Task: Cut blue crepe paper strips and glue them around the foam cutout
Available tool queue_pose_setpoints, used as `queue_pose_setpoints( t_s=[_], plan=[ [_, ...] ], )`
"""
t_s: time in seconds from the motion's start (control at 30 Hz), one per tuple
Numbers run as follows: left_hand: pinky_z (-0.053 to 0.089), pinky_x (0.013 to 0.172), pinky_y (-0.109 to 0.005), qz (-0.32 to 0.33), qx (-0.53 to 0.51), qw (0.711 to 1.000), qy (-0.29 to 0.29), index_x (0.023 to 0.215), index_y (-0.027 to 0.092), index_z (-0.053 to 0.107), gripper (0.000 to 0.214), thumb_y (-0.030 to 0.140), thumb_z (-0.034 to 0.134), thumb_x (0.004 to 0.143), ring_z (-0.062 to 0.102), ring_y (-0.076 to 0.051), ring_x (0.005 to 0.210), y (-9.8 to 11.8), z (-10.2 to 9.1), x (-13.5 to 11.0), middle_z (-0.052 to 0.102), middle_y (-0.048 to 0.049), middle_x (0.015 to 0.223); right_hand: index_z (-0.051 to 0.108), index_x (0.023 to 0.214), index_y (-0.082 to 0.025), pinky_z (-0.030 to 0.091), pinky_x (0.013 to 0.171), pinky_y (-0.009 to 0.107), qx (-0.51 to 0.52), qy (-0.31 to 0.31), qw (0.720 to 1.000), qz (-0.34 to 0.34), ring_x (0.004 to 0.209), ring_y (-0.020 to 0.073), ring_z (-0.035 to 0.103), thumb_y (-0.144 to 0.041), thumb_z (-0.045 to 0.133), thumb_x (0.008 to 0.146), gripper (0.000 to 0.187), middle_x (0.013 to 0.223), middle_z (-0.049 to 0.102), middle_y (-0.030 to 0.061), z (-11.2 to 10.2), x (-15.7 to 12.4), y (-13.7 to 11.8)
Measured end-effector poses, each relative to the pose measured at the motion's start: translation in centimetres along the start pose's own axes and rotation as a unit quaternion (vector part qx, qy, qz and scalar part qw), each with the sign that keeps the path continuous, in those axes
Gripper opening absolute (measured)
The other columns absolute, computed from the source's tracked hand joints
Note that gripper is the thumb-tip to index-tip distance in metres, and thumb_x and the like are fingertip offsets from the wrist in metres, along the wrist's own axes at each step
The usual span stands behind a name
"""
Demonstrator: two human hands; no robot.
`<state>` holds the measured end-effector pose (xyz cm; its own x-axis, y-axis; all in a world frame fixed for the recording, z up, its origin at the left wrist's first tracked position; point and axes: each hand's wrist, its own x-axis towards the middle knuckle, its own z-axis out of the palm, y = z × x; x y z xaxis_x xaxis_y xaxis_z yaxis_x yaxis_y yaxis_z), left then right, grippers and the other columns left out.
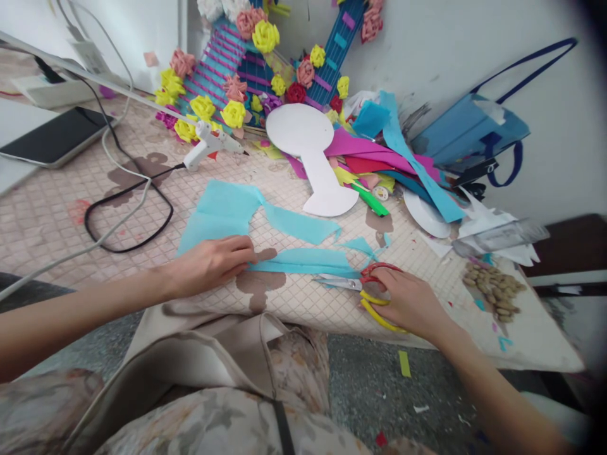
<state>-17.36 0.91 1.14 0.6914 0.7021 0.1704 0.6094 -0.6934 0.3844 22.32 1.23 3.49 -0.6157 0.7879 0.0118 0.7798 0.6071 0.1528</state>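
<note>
My right hand point(412, 300) is closed round the handles of a pair of scissors point(342, 282); one handle is red, the other yellow. The blades point left, lying along the lower edge of a light blue crepe paper strip point(308, 258). At the left end of this strip, the fingers of my left hand point(215, 262) are pressed together on the paper against the table. Beyond that hand lies a bigger light blue crepe paper sheet point(222, 199). A torn-edged blue piece point(301, 222) extends from it to the right.
A white glue gun point(208, 144) with a black cable rests behind the paper. Near the wall are a white card cutout point(322, 174), a green marker point(372, 201) and coloured paper scraps. A phone point(57, 136) lies left, a blue bag point(469, 129) and pistachios point(493, 287) right.
</note>
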Motion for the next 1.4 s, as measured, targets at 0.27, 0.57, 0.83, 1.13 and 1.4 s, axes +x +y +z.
queue_pose_setpoints(
  t_s=[0.27,0.57,0.83,1.13,1.4],
  plan=[
    [0.044,0.078,-0.029,0.169,0.013,0.982,-0.080,0.098,0.023,0.065,0.030,0.017,0.036,0.096,0.059,-0.017,0.085,-0.3,-3.2,3.3,0.065,-0.0073,0.095,0.056,0.095,-0.021,0.049,0.068,0.035,0.012,0.003,1.000,-0.002,0.083,0.0244,0.066,-0.045,0.060,0.076,0.030,0.096,0.069,0.0060,-0.1,0.3,-0.1],
    [0.031,0.108,-0.038,0.321,-0.090,0.940,-0.075,0.111,0.026,0.066,0.031,0.019,0.041,0.095,0.050,-0.021,0.125,0.8,0.0,8.4,0.066,-0.0074,0.121,0.054,0.096,-0.021,0.048,0.070,0.034,0.013,-0.014,1.000,-0.002,0.085,0.0241,0.066,-0.042,0.061,0.077,0.029,0.099,0.069,0.0056,-0.2,0.3,0.0],
    [0.012,0.117,-0.045,0.289,-0.057,0.949,-0.115,0.136,0.026,0.048,0.047,0.014,0.038,0.092,0.033,-0.022,0.138,-0.5,1.8,9.1,0.046,-0.0058,0.143,0.055,0.095,-0.021,0.047,0.069,0.033,0.019,-0.002,1.000,-0.015,0.082,0.0238,0.065,-0.048,0.060,0.076,0.033,0.095,0.069,0.0061,0.0,0.5,0.0],
    [0.010,0.118,-0.042,0.265,-0.101,0.951,-0.119,0.134,0.031,0.051,0.042,0.023,0.042,0.094,0.031,-0.020,0.139,-0.5,1.8,10.5,0.047,-0.0014,0.143,0.055,0.094,-0.021,0.047,0.068,0.033,0.024,0.000,1.000,-0.016,0.082,0.0239,0.066,-0.048,0.060,0.077,0.032,0.095,0.069,0.0063,0.0,0.7,-0.2],
    [0.010,0.117,-0.047,0.272,-0.080,0.955,-0.085,0.137,0.034,0.046,0.046,0.022,0.043,0.093,0.024,-0.024,0.142,-0.7,2.7,10.2,0.034,-0.0021,0.151,0.054,0.094,-0.021,0.049,0.071,0.034,0.036,-0.018,0.999,-0.018,0.085,0.0242,0.066,-0.048,0.060,0.078,0.032,0.098,0.069,0.0065,-0.1,1.1,-0.4]
  ],
)
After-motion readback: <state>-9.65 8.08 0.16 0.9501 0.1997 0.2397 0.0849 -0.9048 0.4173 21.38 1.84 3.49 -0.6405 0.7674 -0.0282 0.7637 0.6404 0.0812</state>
